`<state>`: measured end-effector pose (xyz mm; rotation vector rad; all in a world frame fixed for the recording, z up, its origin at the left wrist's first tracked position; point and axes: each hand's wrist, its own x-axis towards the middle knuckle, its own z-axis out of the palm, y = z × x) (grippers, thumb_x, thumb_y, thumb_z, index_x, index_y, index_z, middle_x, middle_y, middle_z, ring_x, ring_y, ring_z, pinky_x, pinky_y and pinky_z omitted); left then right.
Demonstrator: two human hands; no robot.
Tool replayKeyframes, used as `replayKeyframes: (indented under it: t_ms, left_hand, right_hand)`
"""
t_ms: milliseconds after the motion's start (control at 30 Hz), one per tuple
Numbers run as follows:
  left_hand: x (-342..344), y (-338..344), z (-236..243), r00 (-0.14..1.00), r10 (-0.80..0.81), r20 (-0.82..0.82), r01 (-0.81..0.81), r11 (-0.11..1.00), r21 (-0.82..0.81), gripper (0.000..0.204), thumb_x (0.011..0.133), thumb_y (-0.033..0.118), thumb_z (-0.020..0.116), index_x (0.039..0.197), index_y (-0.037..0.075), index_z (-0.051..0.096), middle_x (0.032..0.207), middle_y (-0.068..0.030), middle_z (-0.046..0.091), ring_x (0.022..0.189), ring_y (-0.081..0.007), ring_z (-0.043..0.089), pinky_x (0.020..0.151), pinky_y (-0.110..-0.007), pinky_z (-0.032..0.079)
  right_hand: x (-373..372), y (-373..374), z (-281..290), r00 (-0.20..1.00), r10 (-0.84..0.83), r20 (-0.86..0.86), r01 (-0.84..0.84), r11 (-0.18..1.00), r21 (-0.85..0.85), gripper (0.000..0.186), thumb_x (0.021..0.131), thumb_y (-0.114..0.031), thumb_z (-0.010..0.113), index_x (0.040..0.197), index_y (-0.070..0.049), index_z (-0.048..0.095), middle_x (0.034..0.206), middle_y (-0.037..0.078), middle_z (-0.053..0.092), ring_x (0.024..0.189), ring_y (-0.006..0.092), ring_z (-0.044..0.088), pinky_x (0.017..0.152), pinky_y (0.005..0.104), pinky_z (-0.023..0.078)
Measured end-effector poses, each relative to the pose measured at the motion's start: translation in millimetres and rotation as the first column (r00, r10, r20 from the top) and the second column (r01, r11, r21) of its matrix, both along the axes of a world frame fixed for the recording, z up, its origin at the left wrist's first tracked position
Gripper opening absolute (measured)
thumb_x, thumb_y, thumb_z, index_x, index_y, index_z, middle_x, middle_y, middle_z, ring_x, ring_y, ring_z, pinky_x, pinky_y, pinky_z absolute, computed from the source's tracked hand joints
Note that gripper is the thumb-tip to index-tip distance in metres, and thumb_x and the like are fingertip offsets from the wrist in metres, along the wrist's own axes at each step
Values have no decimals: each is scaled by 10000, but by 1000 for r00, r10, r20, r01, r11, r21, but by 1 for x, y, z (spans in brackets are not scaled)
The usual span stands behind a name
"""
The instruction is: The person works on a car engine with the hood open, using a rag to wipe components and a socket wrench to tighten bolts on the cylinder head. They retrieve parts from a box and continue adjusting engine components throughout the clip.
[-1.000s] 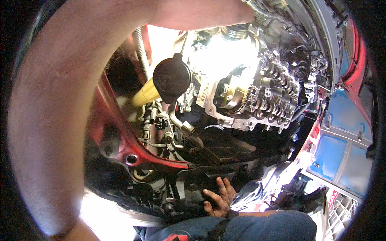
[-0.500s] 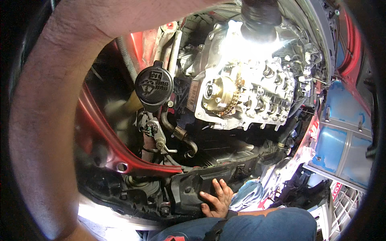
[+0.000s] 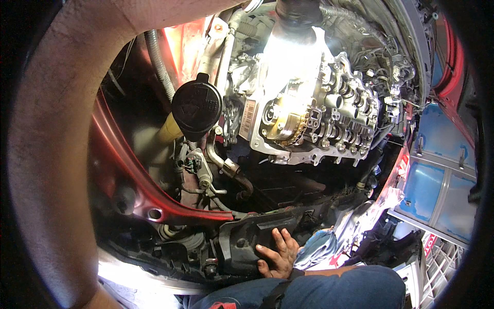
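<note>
My left arm [image 3: 56, 154] rises along the left side and bends across the top of the view. Its hand lies beyond the upper edge. Near where it leaves the view, a black-bodied work lamp [image 3: 298, 14] shines on an uncovered engine. Whether my left hand grips the lamp is hidden. Under the glare lie a gold camshaft sprocket [image 3: 284, 123] with its chain and the exposed valve gear [image 3: 342, 110]. My right hand [image 3: 279, 256], with a dark band at the wrist, rests fingers spread on a black plastic panel [image 3: 242, 234] at the front of the engine bay.
A black round filler cap [image 3: 196, 109] stands left of the engine. A red body rail [image 3: 131, 170] curves along the left. Metal pipes [image 3: 226, 167] run between cap and engine. Blue cabinet doors [image 3: 422, 185] and a white wire rack [image 3: 437, 268] are at the right.
The lamp and my left forearm have shifted left, and the glare with them. More of the valve gear shows clearly, while the filler cap is darker. My right hand has stayed put.
</note>
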<state>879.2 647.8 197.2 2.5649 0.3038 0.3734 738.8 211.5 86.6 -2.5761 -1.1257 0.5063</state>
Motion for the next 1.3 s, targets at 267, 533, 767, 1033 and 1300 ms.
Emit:
replayKeyframes:
  t_ms: [267,533,767,1033,1300]
  left_hand:
    - [-6,-6,-30,941,-29,338,12,999,51,299,849,177,634,596,24,591,491,-40,431,441,-122,421,441,-342,328]
    - [-8,-7,-20,963,-89,254,112,991,-78,236,832,183,646,668,16,615,566,-57,484,511,-142,475,498,-337,372]
    - [-17,-8,-14,972,-123,203,156,975,-156,200,818,188,658,731,9,635,631,-72,531,572,-159,522,548,-332,410]
    - [-15,-3,-17,956,-187,224,245,932,-267,194,801,194,670,804,1,658,706,-89,584,642,-179,575,605,-326,454]
    - [18,21,-64,860,-287,422,352,932,-83,300,952,244,618,1122,-2,624,902,-98,634,829,-200,631,771,-352,513]
  right_hand:
    - [-4,-1,-4,999,-41,28,41,999,25,338,877,-408,617,1156,-240,710,1458,129,481,1368,321,375,1031,471,320]
    - [-5,0,-6,998,-53,41,52,998,34,335,878,-420,608,1145,-250,715,1442,126,498,1364,316,382,1029,466,315]
    - [-5,2,-1,998,-69,3,69,998,4,339,876,-399,611,1164,-244,700,1444,130,496,1366,308,385,1044,468,303]
    - [-1,9,3,998,-37,46,35,999,37,350,874,-353,598,1185,-218,683,1454,137,484,1367,312,388,1042,456,317]
    - [-2,1,6,999,-31,44,25,990,137,422,830,-255,653,1247,-198,626,1503,124,419,1361,323,410,1034,464,342]
